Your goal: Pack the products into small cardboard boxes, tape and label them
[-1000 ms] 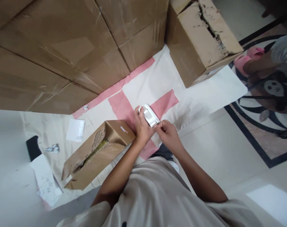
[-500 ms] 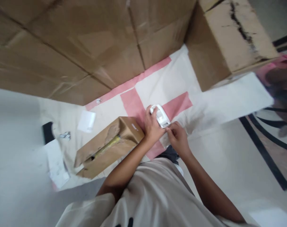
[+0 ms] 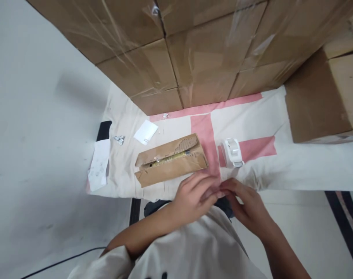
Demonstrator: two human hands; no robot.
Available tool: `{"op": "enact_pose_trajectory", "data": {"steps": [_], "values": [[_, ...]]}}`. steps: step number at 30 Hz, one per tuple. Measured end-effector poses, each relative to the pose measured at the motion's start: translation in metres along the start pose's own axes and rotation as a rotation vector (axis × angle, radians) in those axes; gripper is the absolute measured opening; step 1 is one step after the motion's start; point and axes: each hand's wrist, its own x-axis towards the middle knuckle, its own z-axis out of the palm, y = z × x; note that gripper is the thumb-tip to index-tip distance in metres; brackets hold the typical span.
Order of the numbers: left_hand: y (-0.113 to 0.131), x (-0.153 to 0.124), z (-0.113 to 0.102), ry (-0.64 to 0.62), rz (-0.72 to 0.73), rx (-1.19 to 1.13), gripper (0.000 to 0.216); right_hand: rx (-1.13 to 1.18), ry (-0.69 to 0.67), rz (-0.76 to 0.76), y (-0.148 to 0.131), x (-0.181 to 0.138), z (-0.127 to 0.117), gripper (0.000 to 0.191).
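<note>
Two hands, left [image 3: 195, 195] and right [image 3: 250, 207], now free of the tape dispenser [image 3: 233, 152] right of the box [image 3: 167, 174], meet for fingerwork, fingers curled, hold unclear.

The shirt [image 3: 190, 248] was loose and pale greyish-beige, its cloth gathered in soft folds across the front. Its left sleeve [image 3: 116, 263] was short and wide. Small black marks [image 3: 164, 275] showed on it. Dark clothing [image 3: 155, 208] appeared by the near edge of the surface [image 3: 310, 166]. The left hand [image 3: 195, 195] and right hand [image 3: 248, 205] were bare.
</note>
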Motion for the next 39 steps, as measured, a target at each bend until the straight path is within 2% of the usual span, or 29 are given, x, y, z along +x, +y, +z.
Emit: {"op": "enact_pose_trajectory", "data": {"steps": [3, 5, 7, 10, 14, 16, 18, 21, 24, 29, 34, 37, 39], "values": [[-0.003, -0.019, -0.029, 0.019, -0.006, 0.164, 0.016, -0.111, -0.101, -0.169, -0.021, 0.025, 0.018, 0.025], [-0.007, -0.03, -0.04, 0.068, -0.027, 0.208, 0.014, -0.178, -0.12, -0.24, -0.031, 0.038, 0.031, 0.023], [-0.01, -0.039, -0.049, 0.113, -0.034, 0.217, 0.016, -0.201, -0.112, -0.241, -0.041, 0.045, 0.042, 0.02], [-0.012, -0.049, -0.062, 0.191, 0.023, 0.229, 0.019, -0.242, -0.013, -0.153, -0.059, 0.053, 0.052, 0.014], [-0.011, -0.045, -0.1, 0.333, 0.064, 0.212, 0.025, -0.5, 0.226, -0.096, -0.073, 0.081, 0.046, 0.047], [-0.015, -0.035, -0.128, 0.248, -0.041, 0.166, 0.021, -0.652, 0.219, -0.167, -0.071, 0.104, 0.042, 0.053], [-0.022, -0.02, -0.155, 0.034, -0.237, 0.068, 0.01, -0.743, 0.042, -0.257, -0.062, 0.124, 0.042, 0.048], [-0.036, 0.008, -0.18, -0.291, -0.468, -0.032, 0.013, -0.76, -0.228, -0.263, -0.048, 0.14, 0.051, 0.047], [-0.049, 0.033, -0.181, -0.467, -0.522, -0.032, 0.012, -0.743, -0.295, -0.206, -0.039, 0.139, 0.059, 0.052], [-0.065, 0.053, -0.167, -0.556, -0.508, 0.076, 0.015, -0.729, -0.286, -0.195, -0.038, 0.133, 0.059, 0.053], [-0.071, 0.054, -0.16, -0.56, -0.557, 0.183, 0.021, -0.679, -0.295, -0.177, -0.037, 0.136, 0.056, 0.052], [-0.068, 0.05, -0.155, -0.555, -0.519, 0.337, 0.021, -0.659, -0.292, -0.17, -0.037, 0.136, 0.056, 0.053], [-0.064, 0.048, -0.152, -0.509, -0.475, 0.485, 0.026, -0.646, -0.289, -0.169, -0.037, 0.136, 0.055, 0.053]]}}
